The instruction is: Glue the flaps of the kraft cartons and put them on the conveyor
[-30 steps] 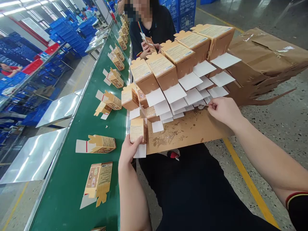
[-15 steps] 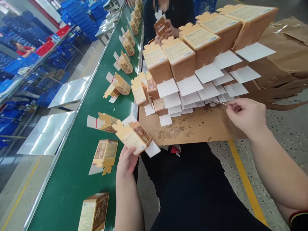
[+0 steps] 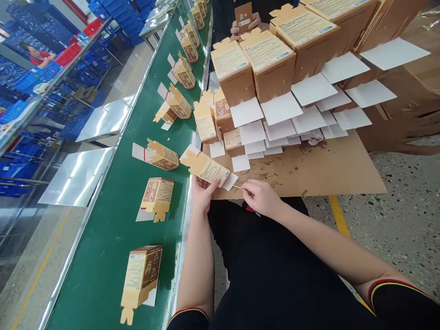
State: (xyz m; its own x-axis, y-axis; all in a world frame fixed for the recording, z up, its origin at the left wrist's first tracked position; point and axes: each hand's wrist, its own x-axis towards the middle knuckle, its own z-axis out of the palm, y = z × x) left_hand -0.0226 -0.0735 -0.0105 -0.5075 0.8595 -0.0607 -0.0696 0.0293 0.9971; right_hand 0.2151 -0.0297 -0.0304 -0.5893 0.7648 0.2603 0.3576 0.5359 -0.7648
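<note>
My left hand [image 3: 205, 192] grips a tan and brown cardboard box [image 3: 207, 168] near the belt's edge, its end flaps spread open. Pinched in my right hand [image 3: 260, 196] is a thin white stick, perhaps a cotton swab [image 3: 237, 186], whose tip meets or nearly meets the white flap [image 3: 230, 182] at the box's near end. A small clear dish [image 3: 315, 138] sits on the stained brown cardboard sheet [image 3: 337, 167], just in front of the stacked boxes.
Several similar boxes [image 3: 151, 199] stand along the green conveyor belt [image 3: 99, 256] to my left. Stacked boxes [image 3: 270, 64] with white flaps sticking out fill the table ahead. Behind them a co-worker's hand [image 3: 255, 22] holds a brown box [image 3: 244, 17].
My right hand has moved left with the stick, from beside the dish to the held box. My left hand has turned the box and brought it slightly up. Belt boxes have shifted away.
</note>
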